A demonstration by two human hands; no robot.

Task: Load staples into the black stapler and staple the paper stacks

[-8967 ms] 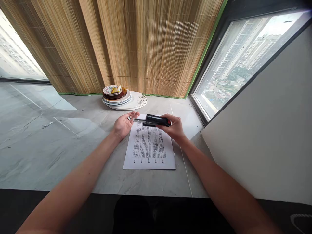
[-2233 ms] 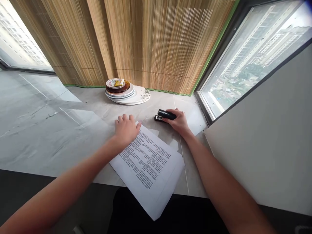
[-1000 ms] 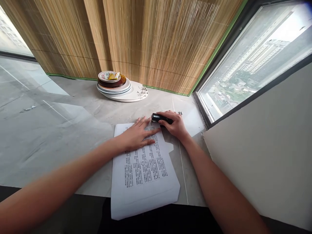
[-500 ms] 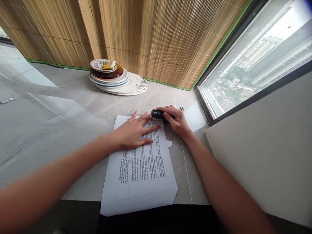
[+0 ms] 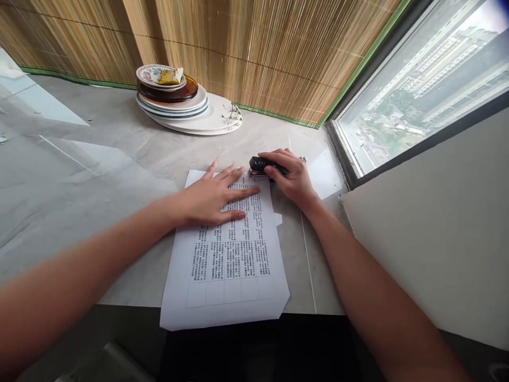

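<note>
Printed white papers lie on the grey surface, their near end reaching past its front edge. My left hand rests flat on the upper part of them, fingers spread, holding nothing. Wrapped around a black stapler, my right hand is at the papers' far right corner. The stapler's front end points left, close to my left fingertips, and its jaw lies at the papers' top edge. Its rear part is hidden under my right hand.
A stack of plates with a small yellow wrapper on top stands at the back. Behind it hangs a bamboo blind. A window and a white panel border the right side.
The whole view has shifted, so the papers and plates appear higher. The stapler's front end looks slightly raised and shows more of its metal jaw. My left hand still presses on the papers.
</note>
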